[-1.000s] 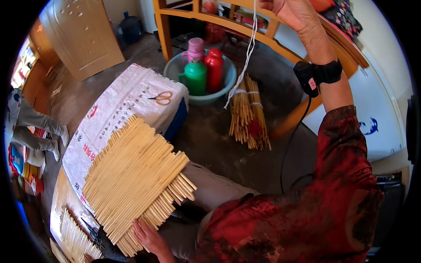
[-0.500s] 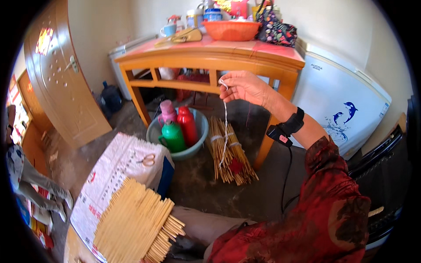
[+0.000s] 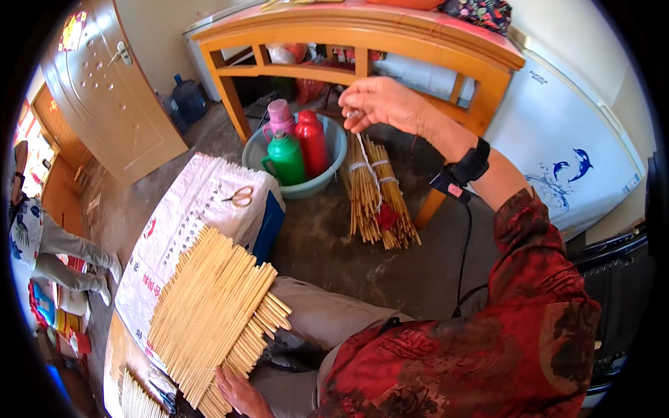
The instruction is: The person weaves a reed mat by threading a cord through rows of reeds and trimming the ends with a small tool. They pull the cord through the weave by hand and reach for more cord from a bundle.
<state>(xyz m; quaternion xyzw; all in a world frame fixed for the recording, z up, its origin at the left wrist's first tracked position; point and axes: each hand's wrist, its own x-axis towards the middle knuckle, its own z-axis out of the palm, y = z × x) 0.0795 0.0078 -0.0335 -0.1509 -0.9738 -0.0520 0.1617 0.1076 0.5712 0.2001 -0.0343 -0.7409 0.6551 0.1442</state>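
Observation:
My right hand (image 3: 376, 104) is raised in front of the wooden table, fingers pinched on a white string (image 3: 371, 167) that dangles over the stick bundles. My left hand (image 3: 240, 390) grips the lower edge of a mat of pale sticks (image 3: 202, 292), which has a second staggered layer along its right side. The mat rests partly on a white printed woven sack (image 3: 160, 258) covering a blue-sided block. Orange-handled scissors (image 3: 241, 196) lie on the sack. At the lower left are another stick mat (image 3: 136, 397) and dark scissors (image 3: 164, 396).
Tied stick bundles (image 3: 383, 226) lie by a basin (image 3: 317, 186) of thermoses. Around stand the wooden table (image 3: 348, 24), a white chest freezer (image 3: 536, 118), a black chair (image 3: 620, 306), a door (image 3: 111, 97) and water jugs (image 3: 188, 97). Another person (image 3: 59, 265) stands at the left.
My right hand, high at the top right a second ago, has come down toward the middle with the string. The view swung up toward the table, then partly back down.

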